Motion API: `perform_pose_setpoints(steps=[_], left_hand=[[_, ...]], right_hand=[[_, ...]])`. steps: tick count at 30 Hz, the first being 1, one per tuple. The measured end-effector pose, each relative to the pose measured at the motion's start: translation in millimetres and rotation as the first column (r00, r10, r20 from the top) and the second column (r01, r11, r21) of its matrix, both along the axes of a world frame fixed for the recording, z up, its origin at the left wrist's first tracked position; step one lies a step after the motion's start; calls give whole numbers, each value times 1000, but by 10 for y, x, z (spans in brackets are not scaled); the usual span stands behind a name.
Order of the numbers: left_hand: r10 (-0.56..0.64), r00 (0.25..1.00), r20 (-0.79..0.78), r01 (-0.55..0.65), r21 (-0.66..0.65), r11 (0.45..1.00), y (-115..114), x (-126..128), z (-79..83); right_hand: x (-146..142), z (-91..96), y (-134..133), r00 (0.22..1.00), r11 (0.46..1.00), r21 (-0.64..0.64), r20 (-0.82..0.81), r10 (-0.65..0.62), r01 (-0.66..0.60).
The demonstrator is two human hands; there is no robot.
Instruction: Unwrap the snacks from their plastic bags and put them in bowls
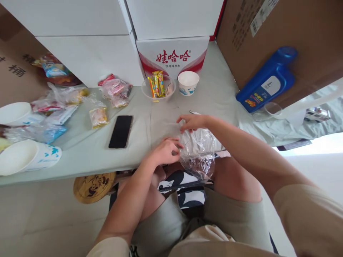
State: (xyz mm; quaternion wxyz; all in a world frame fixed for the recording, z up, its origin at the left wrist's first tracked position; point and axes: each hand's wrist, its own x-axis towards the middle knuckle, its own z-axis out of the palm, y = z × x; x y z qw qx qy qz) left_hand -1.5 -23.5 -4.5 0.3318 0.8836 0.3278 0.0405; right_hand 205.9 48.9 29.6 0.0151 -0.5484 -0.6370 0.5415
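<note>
The clear bag [199,142] is lying crumpled at the near edge of the desk [152,125], straight in front of me, with its loose part hanging over my lap. As I judge it, I am handling the film itself, and the next move is calling for a sure but light hold on one edge, since such thin, slippery plastic is likely to be creasing or clinging. My left fingers [174,142] are curling at the bag's left side, thumb and forefinger nearly meeting; I cannot tell whether any film is sitting between them. My right fingers [186,125] are bending down at the far side, loosely parted, and I cannot tell whether they are pinching anything either. My left forearm is slanting up from below, while my right forearm is crossing in from the lower right, its wrist sitting higher on the desk than the left one. Farther out, the phone [120,132] is lying on the left, the bowl [145,93] of yellow sticks [160,84] and the cup [189,84] are standing beyond, and the blue bottle [264,84] is leaning on the right.
</note>
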Motion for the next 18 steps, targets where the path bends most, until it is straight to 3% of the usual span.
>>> perform_pose_setpoints(steps=[3,5,8,10,11,13,16,18], left_hand=[[-13,1000,-2,13,11,1000,-2,0,26],[-21,1000,-2,21,11,1000,-6,-11,41],[-13,1000,13,13,14,1000,-7,-28,36],[-5,1000,20,5,16,1000,-5,-28,25],[-6,1000,15,5,15,1000,-5,-24,20],[-9,1000,-9,9,11,1000,-6,-12,14],[-18,1000,-24,18,16,1000,-11,4,9],[-14,1000,-14,15,24,1000,-19,10,11]], right_hand=[[40,-62,195,981,999,-33,-193,18,-24],[66,-94,332,974,994,28,-204,-97,105],[105,-106,460,925,886,264,-105,-366,381],[102,-108,453,890,819,364,-71,-450,443],[82,-110,425,893,825,359,-67,-445,437],[4,-103,353,929,893,259,-58,-365,367],[-162,-43,302,992,989,76,-5,-129,129],[-256,21,335,997,998,5,54,59,-59]])
